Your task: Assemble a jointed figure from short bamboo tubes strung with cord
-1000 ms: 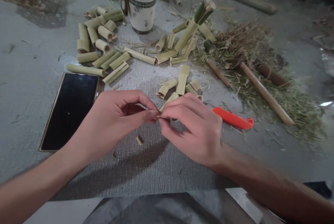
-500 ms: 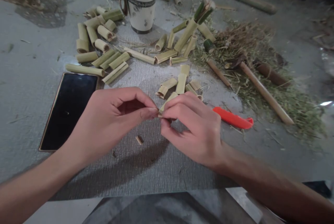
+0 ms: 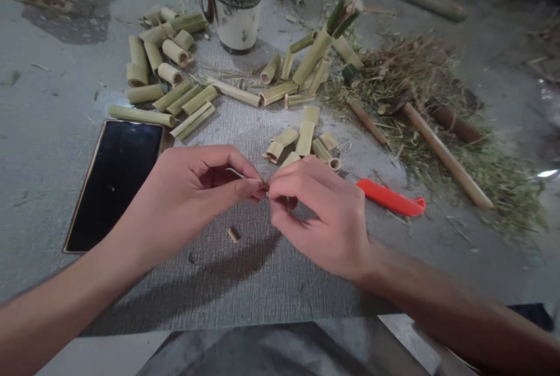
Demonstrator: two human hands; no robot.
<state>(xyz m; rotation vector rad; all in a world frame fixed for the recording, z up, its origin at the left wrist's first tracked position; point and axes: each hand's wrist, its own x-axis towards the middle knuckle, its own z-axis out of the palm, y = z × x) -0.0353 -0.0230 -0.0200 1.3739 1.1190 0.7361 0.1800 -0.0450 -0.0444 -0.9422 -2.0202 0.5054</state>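
My left hand (image 3: 192, 195) and right hand (image 3: 326, 218) fingers pinch one bamboo sliver (image 3: 264, 184); cut sections (image 3: 144, 94) heaped upper left, long stalk (image 3: 441, 154) uncut

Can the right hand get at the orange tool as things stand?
Probably yes: the orange tool lies uncovered just beside the right hand, nothing between. But that hand and the left hand both pinch a small piece, so it would have to let go first.
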